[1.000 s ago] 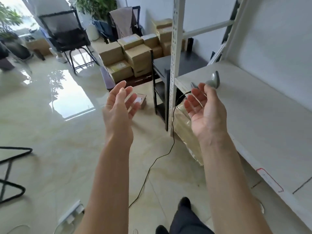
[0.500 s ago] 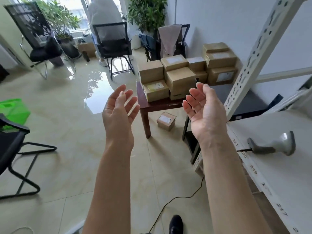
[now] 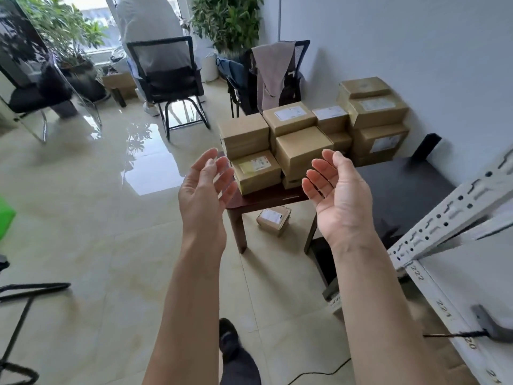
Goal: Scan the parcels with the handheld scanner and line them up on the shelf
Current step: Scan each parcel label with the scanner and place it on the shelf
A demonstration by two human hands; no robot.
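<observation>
Before parcels (image 3: 301, 151): both hands (image 3: 204, 195) empty, spread.

Parcels (image 3: 291, 140) nearer (view advanced), scanner (image 3: 488, 326) dropped toward lower right

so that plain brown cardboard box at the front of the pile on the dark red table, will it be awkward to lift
Probably not. The plain brown cardboard box looks stiff and square-edged, so it should hold shape between two hands. It sits on another box at the dark red table edge, so pushing could slide it off; lift straight up. Its weight can't be judged.
</observation>
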